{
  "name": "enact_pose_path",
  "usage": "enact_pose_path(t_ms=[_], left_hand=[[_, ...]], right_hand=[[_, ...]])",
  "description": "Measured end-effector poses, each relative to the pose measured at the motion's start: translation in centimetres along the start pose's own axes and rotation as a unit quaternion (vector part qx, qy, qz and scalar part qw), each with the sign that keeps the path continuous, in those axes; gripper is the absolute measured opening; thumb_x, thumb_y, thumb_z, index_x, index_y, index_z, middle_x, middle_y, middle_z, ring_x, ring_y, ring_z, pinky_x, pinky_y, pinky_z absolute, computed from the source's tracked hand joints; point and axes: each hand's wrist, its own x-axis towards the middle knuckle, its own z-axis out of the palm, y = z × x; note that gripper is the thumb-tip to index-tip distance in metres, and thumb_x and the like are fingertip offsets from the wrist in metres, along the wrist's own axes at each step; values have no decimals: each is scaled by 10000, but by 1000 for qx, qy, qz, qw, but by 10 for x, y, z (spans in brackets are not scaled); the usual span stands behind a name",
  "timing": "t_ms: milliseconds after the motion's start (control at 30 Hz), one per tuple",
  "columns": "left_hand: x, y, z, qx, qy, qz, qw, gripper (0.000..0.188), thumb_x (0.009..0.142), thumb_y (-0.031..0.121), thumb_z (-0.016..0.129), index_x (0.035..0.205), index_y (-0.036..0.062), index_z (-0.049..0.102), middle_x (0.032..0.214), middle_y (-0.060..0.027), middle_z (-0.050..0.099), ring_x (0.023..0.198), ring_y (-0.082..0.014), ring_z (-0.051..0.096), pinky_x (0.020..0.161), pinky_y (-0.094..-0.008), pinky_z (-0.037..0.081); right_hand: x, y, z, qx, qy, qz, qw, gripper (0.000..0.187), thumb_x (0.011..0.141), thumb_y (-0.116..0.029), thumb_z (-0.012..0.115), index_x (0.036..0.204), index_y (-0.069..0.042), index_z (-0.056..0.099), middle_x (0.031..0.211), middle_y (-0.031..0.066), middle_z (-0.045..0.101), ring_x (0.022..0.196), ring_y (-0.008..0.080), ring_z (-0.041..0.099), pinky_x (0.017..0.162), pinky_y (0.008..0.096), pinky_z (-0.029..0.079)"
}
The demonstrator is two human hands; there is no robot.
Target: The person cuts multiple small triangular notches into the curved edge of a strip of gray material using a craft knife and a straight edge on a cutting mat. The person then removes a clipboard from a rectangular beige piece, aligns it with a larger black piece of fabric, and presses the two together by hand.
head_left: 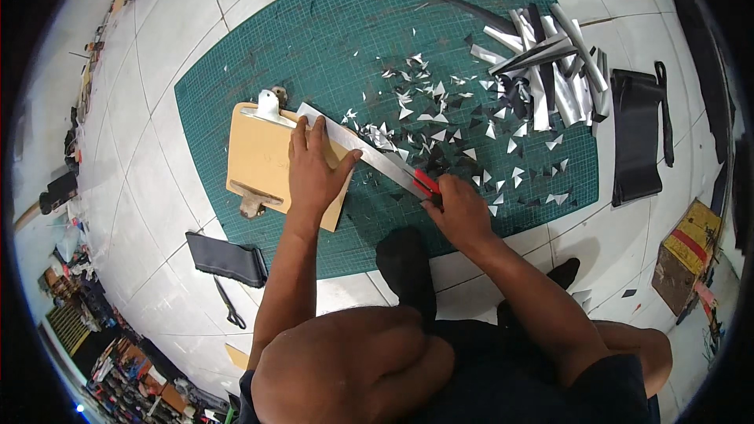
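Observation:
My left hand (312, 169) lies with fingers stretched and thumb spread, pressing a long metal ruler (378, 159) against a tan board (258, 149). The ruler runs slantwise from the board's top clip down to the right, past its edge. My right hand (463, 212) is closed around a red cutter knife (425, 180) at the ruler's lower right end. The knife's tip and whatever lies beneath the ruler are hard to make out. A silver bulldog clip (269, 105) grips the board's upper edge, and a worn one (254, 198) sits at its lower edge.
The board lies on a green cutting mat (259, 47). Small black and silver triangular scraps (440, 118) are scattered right of the ruler. Beyond them is a pile of rolled strips (550, 63). Black folded material (636, 133) and scissors (229, 302) lie on the tiled floor (157, 212).

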Motion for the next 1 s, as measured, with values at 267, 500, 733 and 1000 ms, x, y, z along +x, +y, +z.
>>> enact_pose_path(t_ms=[267, 500, 733, 1000], left_hand=[[19, -102, -28, 107, 155, -39, 981, 887, 775, 423, 777, 1420, -20, 360, 1395, -328, 390, 1296, -480, 385, 1085, -512, 336], [36, -134, -41, 22, 31, -117, 992, 954, 747, 543, 771, 1416, -7, 370, 1418, -310, 367, 1344, -448, 335, 1088, -523, 325], [-8, -138, -38, 144, 106, -170, 969, 830, 757, 481, 786, 1331, -21, 459, 1308, -290, 457, 1230, -437, 439, 1041, -505, 364], [6, -16, 8, -157, 17, -155, 975, 415, 791, 351, 780, 977, 15, 622, 913, -157, 624, 871, -321, 611, 762, -419, 491]], right_hand=[[3, -8, -1, 12, 10, 7, 1000, 347, 785, -133, 739, 979, -59, 461, 930, 144, 590, 901, 344, 623, 696, 455, 528], [11, 8, 1, 7, 56, 53, 997, 329, 812, -179, 744, 961, -44, 484, 895, 148, 569, 864, 354, 616, 697, 450, 487], [27, -21, -20, -22, 65, -16, 998, 282, 885, -227, 652, 1006, -46, 472, 883, 169, 607, 784, 354, 651, 639, 461, 526], [45, -42, 8, -26, -48, -15, 998, 317, 955, -298, 571, 1096, -30, 474, 807, 169, 645, 729, 364, 670, 597, 464, 535]])
